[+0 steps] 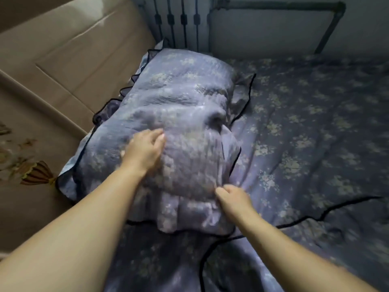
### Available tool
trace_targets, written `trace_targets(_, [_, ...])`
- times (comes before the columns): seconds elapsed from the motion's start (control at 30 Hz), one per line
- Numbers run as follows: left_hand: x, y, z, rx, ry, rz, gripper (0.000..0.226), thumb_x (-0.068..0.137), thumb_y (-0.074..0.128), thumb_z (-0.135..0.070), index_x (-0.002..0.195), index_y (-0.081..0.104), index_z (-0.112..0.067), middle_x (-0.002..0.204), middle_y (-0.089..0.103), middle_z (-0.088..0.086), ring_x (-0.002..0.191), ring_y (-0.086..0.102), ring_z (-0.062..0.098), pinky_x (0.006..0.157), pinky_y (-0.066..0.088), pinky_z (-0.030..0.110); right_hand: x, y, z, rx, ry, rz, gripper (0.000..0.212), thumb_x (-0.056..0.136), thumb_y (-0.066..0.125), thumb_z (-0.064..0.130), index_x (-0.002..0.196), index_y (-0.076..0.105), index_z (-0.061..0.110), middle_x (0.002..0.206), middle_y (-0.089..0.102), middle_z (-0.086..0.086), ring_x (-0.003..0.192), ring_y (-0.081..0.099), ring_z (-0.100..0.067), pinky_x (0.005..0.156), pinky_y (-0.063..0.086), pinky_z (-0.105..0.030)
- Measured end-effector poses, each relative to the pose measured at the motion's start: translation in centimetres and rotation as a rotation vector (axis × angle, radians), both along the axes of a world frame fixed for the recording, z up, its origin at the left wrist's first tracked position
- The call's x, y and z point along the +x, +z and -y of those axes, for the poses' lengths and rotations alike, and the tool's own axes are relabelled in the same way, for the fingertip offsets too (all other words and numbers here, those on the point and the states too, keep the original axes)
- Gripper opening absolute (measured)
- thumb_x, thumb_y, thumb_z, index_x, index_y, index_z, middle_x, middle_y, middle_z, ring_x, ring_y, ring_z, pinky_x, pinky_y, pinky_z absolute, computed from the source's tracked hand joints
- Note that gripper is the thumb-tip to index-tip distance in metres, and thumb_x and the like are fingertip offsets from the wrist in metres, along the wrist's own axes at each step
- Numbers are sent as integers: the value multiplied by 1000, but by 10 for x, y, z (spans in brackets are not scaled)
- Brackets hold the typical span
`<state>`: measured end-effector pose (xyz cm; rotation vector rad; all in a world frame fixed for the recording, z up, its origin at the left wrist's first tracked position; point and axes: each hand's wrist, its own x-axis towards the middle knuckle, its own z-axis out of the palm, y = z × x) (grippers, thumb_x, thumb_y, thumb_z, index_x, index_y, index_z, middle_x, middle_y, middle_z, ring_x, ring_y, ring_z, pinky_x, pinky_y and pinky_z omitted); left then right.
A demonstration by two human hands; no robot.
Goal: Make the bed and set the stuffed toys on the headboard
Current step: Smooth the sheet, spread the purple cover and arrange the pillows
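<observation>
Left hand [145, 151] lies flat on the pillow [179, 123], fingers relaxed, pressing it. Right hand [233, 198] pinches the pillow's near edge. Pillow sits on the sheet [305, 123], against the headboard [69, 51].

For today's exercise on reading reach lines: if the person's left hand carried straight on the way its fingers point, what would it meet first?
The left hand already lies on the pillow, fingers aimed up and right along it. Going on, it would probably meet only more pillow top, then the radiator beyond; depth is unclear.
</observation>
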<state>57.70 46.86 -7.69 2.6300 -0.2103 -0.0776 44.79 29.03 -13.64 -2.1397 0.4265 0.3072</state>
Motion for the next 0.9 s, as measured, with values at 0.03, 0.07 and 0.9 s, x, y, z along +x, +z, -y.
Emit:
trace_targets(0.03, [-5, -12, 1, 115, -77, -159, 43, 99, 37, -38, 130, 55, -13, 139, 50, 12, 131, 42, 26, 105, 33, 33, -9, -23, 10, -144, 118, -244, 29, 94, 44, 28, 71, 55, 14, 70, 53, -8, 87, 57, -27, 65, 39, -32])
trace_targets(0.07, [-11, -26, 1, 222, -153, -274, 42, 100, 37, -37, 130, 54, -13, 139, 48, 14, 131, 41, 29, 105, 33, 33, -17, -36, 18, -181, 139, -389, 31, 96, 44, 29, 70, 53, 15, 72, 53, -5, 92, 58, -26, 64, 40, -30])
trace_targets(0.9, [-256, -32, 136, 9, -233, -685, 54, 95, 47, -40, 142, 39, -15, 148, 40, 12, 133, 41, 28, 109, 35, 37, -182, 54, 116, -335, 232, -282, 24, 91, 54, 20, 101, 70, 5, 106, 69, -16, 97, 63, -26, 76, 45, -27])
